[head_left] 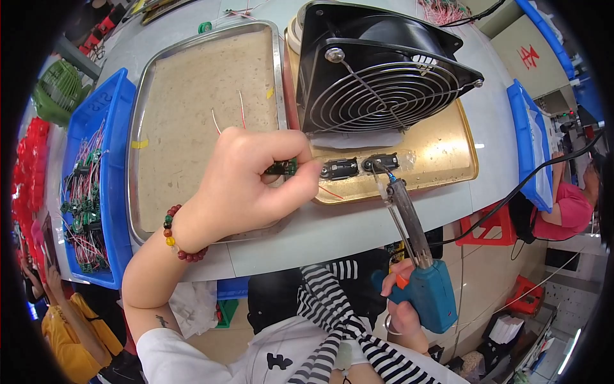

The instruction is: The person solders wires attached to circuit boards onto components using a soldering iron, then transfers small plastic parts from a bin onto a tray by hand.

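My left hand (246, 176) is closed in a pinch on a small green circuit board (281, 168), which shows between thumb and fingers above the metal trays. Thin red and white wires (242, 109) stick up beyond the knuckles. My right hand (404, 313) grips a teal soldering gun (436, 296) with an orange trigger. Its tip points at a small black part (385, 160) on the gold tray (457, 153); whether they touch I cannot tell. Another black part (339, 168) lies beside it, close to my left fingertips.
A black fan (384, 96) with a wire guard stands behind the black parts. At left are a shallow metal tray (192, 83) and a blue bin (115, 211) of wired circuit boards. A black cable (492, 211) runs along the right. Other people sit nearby on both sides.
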